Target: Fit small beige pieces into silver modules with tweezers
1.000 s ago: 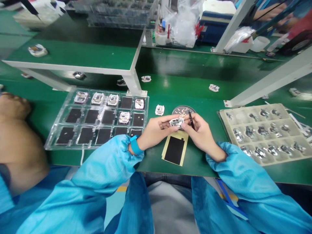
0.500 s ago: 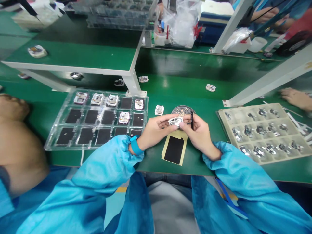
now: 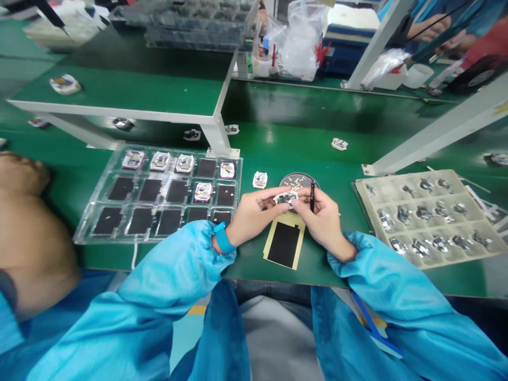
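My left hand [image 3: 254, 212] is closed on the left side of a small white watch case [image 3: 286, 198], its inside showing dark and metallic parts. On the case's right edge lie the thumb and fingers of my right hand [image 3: 320, 216]. A slim black tool [image 3: 312, 196], perhaps tweezers, stands upright between the right fingers; its tip is hidden. Just behind the hands is a round dark dish [image 3: 297, 178] with many tiny tan pieces. In front lies a cream sheet with a black rectangular sticker [image 3: 284, 244]. Another white case [image 3: 260, 180] sits left of the dish.
A clear tray [image 3: 85, 225] at left holds several cases on dark pads. At right, a cream tray [image 3: 400, 185] holds shiny metal parts. A raised green shelf [image 3: 159, 84] and white posts stand behind. A co-worker's arm [image 3: 32, 222] rests at far left.
The case between my hands has tilted slightly, and its inside looks darker. A loose case at the back has shifted a little left. The co-worker's hand at the right edge has gone from view.
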The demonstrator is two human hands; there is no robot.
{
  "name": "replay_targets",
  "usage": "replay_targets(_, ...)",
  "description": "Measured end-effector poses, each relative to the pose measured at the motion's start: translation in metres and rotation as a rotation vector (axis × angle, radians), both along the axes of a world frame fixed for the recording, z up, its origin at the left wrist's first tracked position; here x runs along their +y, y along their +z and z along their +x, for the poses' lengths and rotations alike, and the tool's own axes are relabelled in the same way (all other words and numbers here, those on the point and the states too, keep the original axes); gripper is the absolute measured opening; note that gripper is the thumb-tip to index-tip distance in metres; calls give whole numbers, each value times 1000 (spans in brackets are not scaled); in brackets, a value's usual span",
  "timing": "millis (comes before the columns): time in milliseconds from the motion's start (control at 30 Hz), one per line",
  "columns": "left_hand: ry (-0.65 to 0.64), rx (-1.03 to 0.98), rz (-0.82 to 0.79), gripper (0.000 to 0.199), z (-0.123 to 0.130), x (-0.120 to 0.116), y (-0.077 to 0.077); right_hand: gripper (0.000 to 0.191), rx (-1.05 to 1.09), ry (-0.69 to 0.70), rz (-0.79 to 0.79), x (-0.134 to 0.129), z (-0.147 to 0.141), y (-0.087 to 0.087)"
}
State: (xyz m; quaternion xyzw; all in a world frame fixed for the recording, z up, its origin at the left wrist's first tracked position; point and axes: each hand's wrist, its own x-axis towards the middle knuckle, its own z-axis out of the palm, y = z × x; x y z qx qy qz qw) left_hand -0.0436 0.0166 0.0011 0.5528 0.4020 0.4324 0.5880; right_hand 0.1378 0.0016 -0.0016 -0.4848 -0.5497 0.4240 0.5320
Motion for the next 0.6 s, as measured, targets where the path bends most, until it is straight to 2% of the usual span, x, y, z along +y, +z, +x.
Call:
replay_targets(133, -20, -59, 75, 37, 3, -2, -3, 30, 14, 11, -22, 1, -4, -2)
replay_targets(233, 18, -54, 171, 31, 6, -3, -6, 29, 29, 33, -46, 3, -4, -4)
replay_targets(367, 56, 42, 261, 30, 8, -4, -6, 24, 17, 34, -50, 5, -4, -6)
replay_targets(500, 44, 190, 275, 29, 10, -7, -5, 32, -3, -41, -34, 7, -6, -6)
replay_targets(600, 68, 203, 271, 25, 13, -10, -5, 38, -18, -51, -13, 10, -10, -5)
